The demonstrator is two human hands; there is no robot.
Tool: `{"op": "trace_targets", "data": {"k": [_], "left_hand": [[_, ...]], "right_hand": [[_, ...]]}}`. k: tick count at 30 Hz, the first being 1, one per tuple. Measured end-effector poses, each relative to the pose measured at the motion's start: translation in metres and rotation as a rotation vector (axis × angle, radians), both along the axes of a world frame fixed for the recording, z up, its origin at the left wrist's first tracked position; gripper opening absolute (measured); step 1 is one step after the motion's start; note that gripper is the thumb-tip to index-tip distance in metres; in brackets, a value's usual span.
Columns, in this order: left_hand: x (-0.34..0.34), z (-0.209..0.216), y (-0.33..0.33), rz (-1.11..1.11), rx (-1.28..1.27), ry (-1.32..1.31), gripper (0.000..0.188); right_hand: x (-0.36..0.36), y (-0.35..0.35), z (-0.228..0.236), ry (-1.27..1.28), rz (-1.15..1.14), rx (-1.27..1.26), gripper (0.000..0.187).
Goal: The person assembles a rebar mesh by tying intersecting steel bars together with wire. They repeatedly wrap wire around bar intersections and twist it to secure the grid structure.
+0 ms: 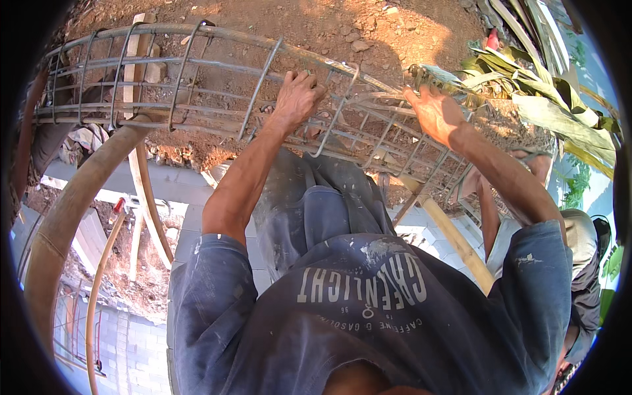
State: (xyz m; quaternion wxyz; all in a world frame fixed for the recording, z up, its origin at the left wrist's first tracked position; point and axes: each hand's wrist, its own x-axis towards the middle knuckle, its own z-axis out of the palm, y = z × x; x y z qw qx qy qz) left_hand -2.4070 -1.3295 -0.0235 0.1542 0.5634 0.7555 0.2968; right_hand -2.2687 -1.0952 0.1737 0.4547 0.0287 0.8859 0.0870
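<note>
A long steel rebar cage, made of lengthwise bars tied to square stirrups, runs across in front of me. My left hand has its fingers curled round one of the bars near the middle of the cage. Farther right, my right hand is closed over the upper bars, with its thumb on the near side. Its fingertips are partly hidden behind the bars. Between my hands a bent stirrup stands tilted across the bars.
Reddish soil lies beyond the cage. Dry leaves are heaped at the far right. A thick bamboo pole rises at left, and another pole slants at right. Close on my right is another person. Grey blockwork lies below.
</note>
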Motion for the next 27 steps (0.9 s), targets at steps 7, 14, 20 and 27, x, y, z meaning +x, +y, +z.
{"op": "trace_targets", "data": {"k": [7, 14, 20, 27], "left_hand": [[0.002, 0.006, 0.001, 0.022, 0.038, -0.006, 0.019], [0.0, 0.017, -0.003, 0.024, 0.072, -0.021, 0.018], [0.009, 0.032, -0.012, 0.047, -0.1, -0.01, 0.034], [0.048, 0.08, 0.0, -0.275, 0.234, -0.154, 0.062]], "right_hand": [[-0.035, 0.06, -0.027, -0.075, 0.125, -0.132, 0.052], [0.017, 0.031, -0.018, -0.185, -0.525, -0.469, 0.023], [0.074, -0.146, -0.028, -0.098, -2.264, -0.776, 0.023], [0.061, -0.128, -0.012, -0.219, -2.414, -1.048, 0.028]]}}
